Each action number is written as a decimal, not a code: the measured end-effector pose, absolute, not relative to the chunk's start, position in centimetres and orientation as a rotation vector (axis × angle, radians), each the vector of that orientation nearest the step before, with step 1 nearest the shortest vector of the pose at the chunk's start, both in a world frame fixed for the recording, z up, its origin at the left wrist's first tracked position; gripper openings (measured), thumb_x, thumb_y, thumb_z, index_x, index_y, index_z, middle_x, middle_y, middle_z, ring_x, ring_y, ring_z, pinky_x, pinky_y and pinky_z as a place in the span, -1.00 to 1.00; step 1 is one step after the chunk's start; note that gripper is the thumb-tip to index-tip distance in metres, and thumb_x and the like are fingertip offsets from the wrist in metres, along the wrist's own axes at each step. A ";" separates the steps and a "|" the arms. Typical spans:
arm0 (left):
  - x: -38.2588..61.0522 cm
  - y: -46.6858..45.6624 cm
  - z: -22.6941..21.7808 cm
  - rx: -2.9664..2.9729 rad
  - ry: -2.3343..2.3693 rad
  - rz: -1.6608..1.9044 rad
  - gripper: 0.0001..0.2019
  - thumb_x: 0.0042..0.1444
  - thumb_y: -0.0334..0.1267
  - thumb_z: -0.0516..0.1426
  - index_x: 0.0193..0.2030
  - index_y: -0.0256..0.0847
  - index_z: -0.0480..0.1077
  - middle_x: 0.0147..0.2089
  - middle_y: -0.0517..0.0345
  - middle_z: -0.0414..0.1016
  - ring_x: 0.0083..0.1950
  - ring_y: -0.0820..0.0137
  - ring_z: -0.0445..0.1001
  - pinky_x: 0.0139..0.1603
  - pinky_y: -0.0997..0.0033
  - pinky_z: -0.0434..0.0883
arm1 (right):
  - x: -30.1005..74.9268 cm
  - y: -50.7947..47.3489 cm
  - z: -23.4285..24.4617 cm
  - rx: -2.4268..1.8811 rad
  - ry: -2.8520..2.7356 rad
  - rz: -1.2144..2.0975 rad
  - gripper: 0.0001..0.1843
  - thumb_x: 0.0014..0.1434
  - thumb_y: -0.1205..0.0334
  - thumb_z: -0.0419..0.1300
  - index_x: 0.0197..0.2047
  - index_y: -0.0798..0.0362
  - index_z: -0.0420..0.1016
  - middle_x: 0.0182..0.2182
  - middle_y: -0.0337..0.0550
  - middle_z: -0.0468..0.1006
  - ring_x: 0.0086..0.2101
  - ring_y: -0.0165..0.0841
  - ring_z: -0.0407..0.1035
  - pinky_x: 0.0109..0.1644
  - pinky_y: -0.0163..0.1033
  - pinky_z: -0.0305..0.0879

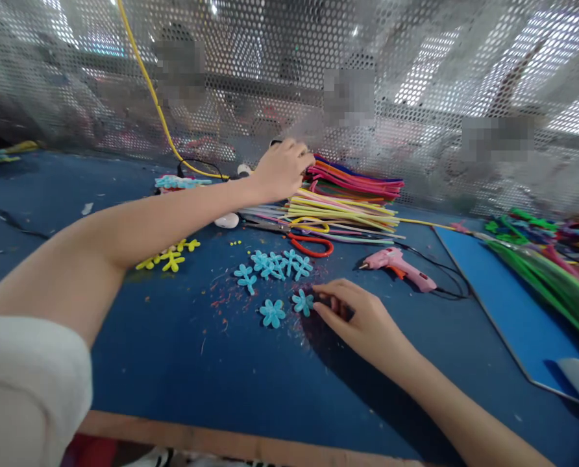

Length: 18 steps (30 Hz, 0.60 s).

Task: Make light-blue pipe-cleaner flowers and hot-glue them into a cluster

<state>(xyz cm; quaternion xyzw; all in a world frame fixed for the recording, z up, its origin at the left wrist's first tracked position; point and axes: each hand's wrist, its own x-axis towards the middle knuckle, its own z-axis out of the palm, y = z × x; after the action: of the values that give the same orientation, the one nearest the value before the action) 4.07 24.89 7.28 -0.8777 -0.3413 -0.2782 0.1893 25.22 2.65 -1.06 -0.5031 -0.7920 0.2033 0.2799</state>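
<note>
My right hand [355, 316] rests low over the blue table with thumb and index finger apart, right beside a light-blue fuzzy pipe-cleaner flower [302, 302]. A second blue flower [272, 314] lies flat to its left. Behind them is a cluster of blue pipe-cleaner petal shapes [280, 264], with one single piece [245, 279] at its left. My left hand [285, 168] reaches far across, above the left end of the pipe-cleaner bundles [343, 213]. Its fingers are curled and their tips are hidden, so what they hold does not show.
Red-and-yellow-handled scissors [311, 245] lie before the bundles. A pink glue gun [401, 267] with its cord is at right, near a blue board [494, 298] and green pipe cleaners [552, 285]. Yellow pieces [172, 259] lie left. A perforated metal screen [270, 84] stands behind.
</note>
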 end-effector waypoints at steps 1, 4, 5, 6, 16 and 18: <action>3.9 22.3 6.8 -2.529 -0.955 -0.823 -0.69 0.23 -0.41 0.05 0.08 -0.36 0.44 0.06 -0.17 0.52 0.15 0.06 0.45 0.13 0.07 0.35 | 25.1 2.7 -1.3 -1.338 -2.151 0.524 -0.68 0.26 0.19 0.20 0.03 0.08 0.61 -0.29 -0.09 0.53 -0.45 -0.40 0.34 -0.34 -0.26 0.34; 2.5 14.4 5.2 -2.807 -0.932 -0.836 -0.78 0.26 -0.35 0.07 -0.02 -0.30 0.46 -0.18 0.04 0.59 -0.18 0.28 0.54 -0.16 0.32 0.40 | 24.7 2.9 -1.8 -1.327 -2.192 0.486 -0.70 0.23 0.21 0.24 0.01 0.08 0.62 -0.24 -0.07 0.51 -0.42 -0.39 0.33 -0.32 -0.25 0.34; 1.8 12.0 4.5 -2.870 -0.946 -0.795 -0.81 0.27 -0.33 0.08 -0.06 -0.27 0.47 -0.21 0.08 0.59 -0.23 0.31 0.54 -0.23 0.35 0.38 | 24.7 3.0 -2.0 -1.331 -2.193 0.480 -0.74 0.21 0.22 0.25 -0.04 0.07 0.62 -0.23 -0.08 0.51 -0.41 -0.39 0.34 -0.32 -0.25 0.33; 1.1 9.8 3.9 -2.924 -0.937 -0.723 -0.83 0.29 -0.31 0.08 -0.08 -0.24 0.47 -0.22 0.11 0.59 -0.24 0.32 0.54 -0.25 0.35 0.38 | 24.7 3.0 -2.1 -1.335 -2.193 0.474 -0.78 0.20 0.23 0.26 -0.10 0.07 0.62 -0.22 -0.08 0.51 -0.40 -0.39 0.34 -0.32 -0.25 0.32; -2.7 1.4 -1.1 -2.814 -0.691 -0.502 -0.73 0.35 -0.33 0.06 0.12 -0.23 0.48 0.12 0.07 0.58 -0.08 0.20 0.48 -0.13 0.21 0.49 | 24.7 3.9 0.1 -1.503 -2.130 0.700 -0.82 0.20 0.15 0.21 -0.28 0.04 0.60 -0.40 -0.17 0.64 -0.40 -0.33 0.46 -0.27 -0.24 0.34; -2.7 1.6 -1.7 -2.823 -0.670 -0.460 -0.72 0.34 -0.36 0.06 0.11 -0.23 0.49 0.15 0.07 0.57 -0.05 0.20 0.47 -0.12 0.21 0.50 | 24.9 4.2 0.6 -1.512 -2.105 0.770 -0.78 0.20 0.12 0.21 -0.26 0.04 0.62 -0.37 -0.16 0.67 -0.37 -0.30 0.51 -0.26 -0.23 0.37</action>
<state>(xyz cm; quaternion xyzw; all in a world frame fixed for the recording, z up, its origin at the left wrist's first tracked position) -2.70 1.62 -1.71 -0.9560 -0.2270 -0.1558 0.1015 24.95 4.23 0.58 -0.5458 -0.7600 0.2780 0.2173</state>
